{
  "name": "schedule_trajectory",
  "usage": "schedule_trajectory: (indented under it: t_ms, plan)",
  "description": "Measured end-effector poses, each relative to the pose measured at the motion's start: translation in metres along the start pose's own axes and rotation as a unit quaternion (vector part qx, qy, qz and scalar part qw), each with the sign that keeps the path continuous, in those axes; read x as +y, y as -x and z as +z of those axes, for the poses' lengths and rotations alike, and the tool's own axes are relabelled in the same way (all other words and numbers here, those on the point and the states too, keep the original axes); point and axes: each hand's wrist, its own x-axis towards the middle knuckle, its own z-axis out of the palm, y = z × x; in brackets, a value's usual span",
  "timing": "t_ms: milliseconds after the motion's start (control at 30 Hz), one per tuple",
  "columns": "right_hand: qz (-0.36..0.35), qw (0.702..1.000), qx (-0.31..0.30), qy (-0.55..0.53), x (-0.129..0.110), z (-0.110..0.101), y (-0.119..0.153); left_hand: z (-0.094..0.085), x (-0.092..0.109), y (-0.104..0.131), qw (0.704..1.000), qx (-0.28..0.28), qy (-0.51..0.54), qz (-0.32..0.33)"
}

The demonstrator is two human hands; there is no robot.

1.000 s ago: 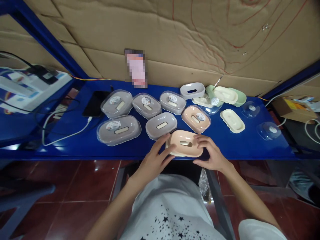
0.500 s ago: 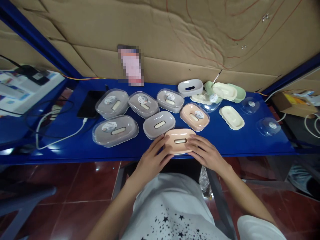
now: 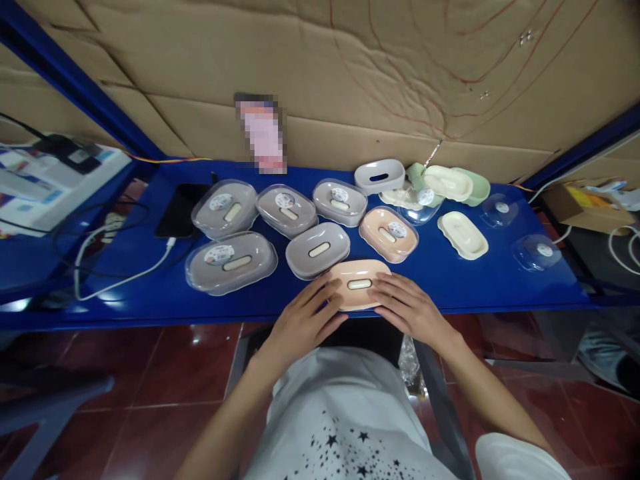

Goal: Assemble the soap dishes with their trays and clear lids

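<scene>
A peach soap dish [image 3: 360, 269] with a cream piece in its oval slot lies at the front of the blue table, near its edge. My left hand [image 3: 306, 319] grips its left end, fingertips over the rim. On the opposite end, the fingers of my right hand [image 3: 414, 308] press on the rim and inner surface. Just behind is a grey soap dish [image 3: 319, 241] without a clear cover. A peach soap dish under a clear lid [image 3: 389, 233] stands behind my right hand. The undersides of both hands are hidden.
Several lidded grey soap dishes [image 3: 231, 262] stand to the left, beside a black phone [image 3: 177, 210] on a white cable. At the right are a cream tray [image 3: 463, 235], clear lids [image 3: 537, 253], a green dish [image 3: 479, 187] and a grey dish [image 3: 379, 177]. Cardboard [image 3: 320, 60] covers the back.
The peach dish has tipped slightly, and its cream piece now fills more of the slot. My right fingers have shifted a little inward; both hands stay on the dish.
</scene>
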Motion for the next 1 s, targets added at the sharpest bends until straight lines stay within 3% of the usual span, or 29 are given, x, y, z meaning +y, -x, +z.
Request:
schedule_trajectory:
  t_ms: [100,200,267,400,567,667,833,1000]
  plan:
    - [0.012,1.0,0.004,0.001,0.009,-0.011,0.0,0.0,0.001,-0.001,1.0,-0.002,0.016,-0.01]
    - [0.088,0.987,0.112,0.068,0.039,-0.037,-0.009,0.002,0.002,-0.002,1.0,0.009,0.014,-0.015]
    - [0.175,0.959,0.174,0.137,0.068,-0.055,-0.023,0.004,0.003,-0.002,1.0,0.018,0.013,-0.019]
    - [0.304,0.908,0.13,0.257,0.124,-0.068,-0.061,0.006,0.002,-0.001,0.999,0.028,0.021,-0.024]
    - [0.444,0.855,0.105,0.247,0.154,-0.043,-0.092,0.007,0.002,-0.001,0.999,0.032,0.016,-0.017]
    - [0.457,0.844,0.102,0.261,0.157,-0.036,-0.093,0.007,0.001,0.0,0.999,0.036,0.017,-0.021]
    - [0.446,0.856,0.066,0.254,0.16,-0.035,-0.084,0.008,0.001,0.0,0.999,0.041,0.011,-0.017]
    - [0.44,0.865,0.108,0.214,0.167,-0.036,-0.083,0.008,0.002,0.001,0.999,0.039,0.011,-0.02]
